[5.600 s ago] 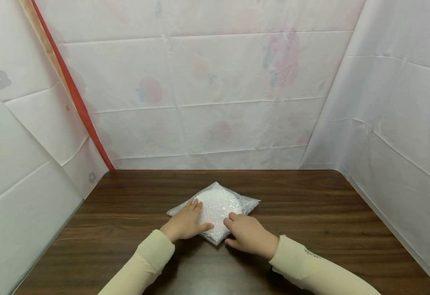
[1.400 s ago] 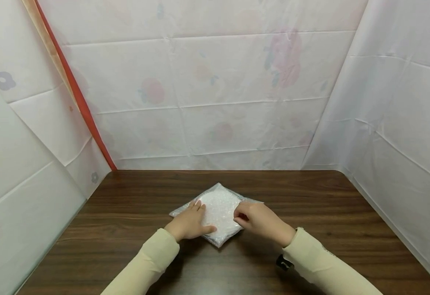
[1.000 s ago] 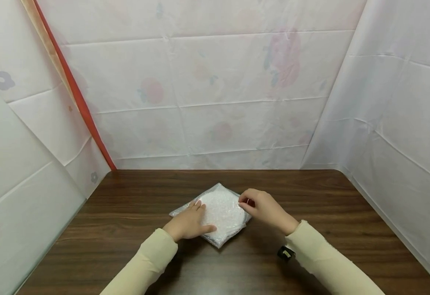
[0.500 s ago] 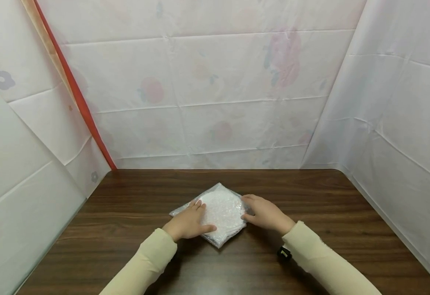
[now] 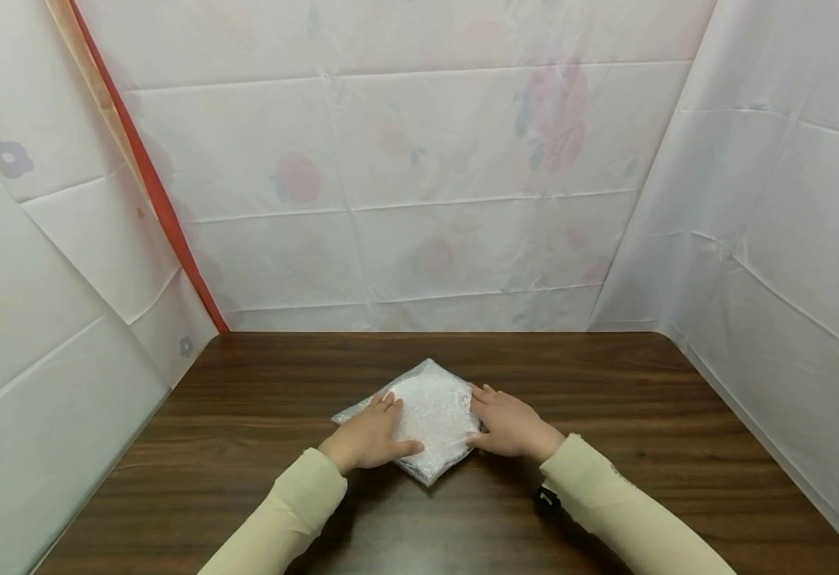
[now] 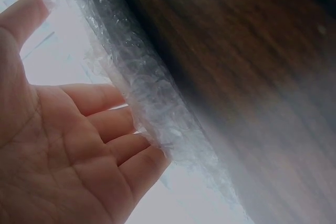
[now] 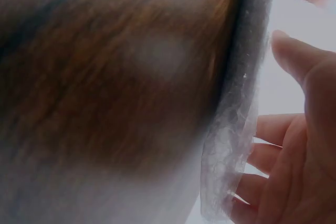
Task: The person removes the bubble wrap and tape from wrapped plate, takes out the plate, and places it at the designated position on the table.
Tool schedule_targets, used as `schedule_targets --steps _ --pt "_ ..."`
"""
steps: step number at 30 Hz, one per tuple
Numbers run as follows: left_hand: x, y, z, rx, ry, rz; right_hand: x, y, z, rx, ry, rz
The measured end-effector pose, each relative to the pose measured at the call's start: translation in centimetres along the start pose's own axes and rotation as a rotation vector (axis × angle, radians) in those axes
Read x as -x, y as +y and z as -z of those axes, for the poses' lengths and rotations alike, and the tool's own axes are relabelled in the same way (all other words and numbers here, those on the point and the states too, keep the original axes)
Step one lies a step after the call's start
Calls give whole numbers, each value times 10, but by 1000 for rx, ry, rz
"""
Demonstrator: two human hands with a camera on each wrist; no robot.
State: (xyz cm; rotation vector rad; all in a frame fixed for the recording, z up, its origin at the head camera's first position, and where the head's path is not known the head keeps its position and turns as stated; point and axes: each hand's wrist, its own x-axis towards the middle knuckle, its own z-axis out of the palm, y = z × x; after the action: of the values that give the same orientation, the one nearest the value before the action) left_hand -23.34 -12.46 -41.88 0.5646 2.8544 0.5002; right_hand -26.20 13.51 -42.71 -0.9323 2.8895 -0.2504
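Note:
A round white disc-like thing wrapped in bubble wrap [image 5: 434, 415] lies flat at the middle of the table [image 5: 419, 527]. My left hand [image 5: 367, 433] rests on the package's left side, fingers spread and thumb pointing across it. In the left wrist view, fingertips [image 6: 149, 163] lie along the thick bubble-wrap edge [image 6: 142, 72]. My right hand [image 5: 509, 423] lies at the package's right side, with relaxed fingers and its thumb near the lower right edge. The right wrist view has its fingers [image 7: 262, 156] against the layered bubble-wrap edge [image 7: 231, 145].
White fabric with faded fruit prints hangs behind the table as a back wall [image 5: 419, 160], with similar sheets at left and right. A red strip [image 5: 153, 184] runs down the left corner. A small black device [image 5: 547, 501] sits beneath the right sleeve.
My right hand pinched the wrap's right corner, folded it inward, let go and flattened onto that side. The package's pointed right corner no longer sticks out. My left hand stays in place.

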Motion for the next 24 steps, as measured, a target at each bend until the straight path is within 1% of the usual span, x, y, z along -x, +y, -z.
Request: schedule_targets --steps 5,10,16,24 --pt "-1 -1 -1 -4 6 -2 0 -1 -3 21 -13 -29" --pt "-2 -2 -1 2 16 4 0 -1 -4 23 7 -21" --pt "-2 -2 -2 19 39 7 -3 -1 -6 44 -10 -41" --pt "-2 -4 1 36 79 -7 -2 -4 -4 1 -13 -60"
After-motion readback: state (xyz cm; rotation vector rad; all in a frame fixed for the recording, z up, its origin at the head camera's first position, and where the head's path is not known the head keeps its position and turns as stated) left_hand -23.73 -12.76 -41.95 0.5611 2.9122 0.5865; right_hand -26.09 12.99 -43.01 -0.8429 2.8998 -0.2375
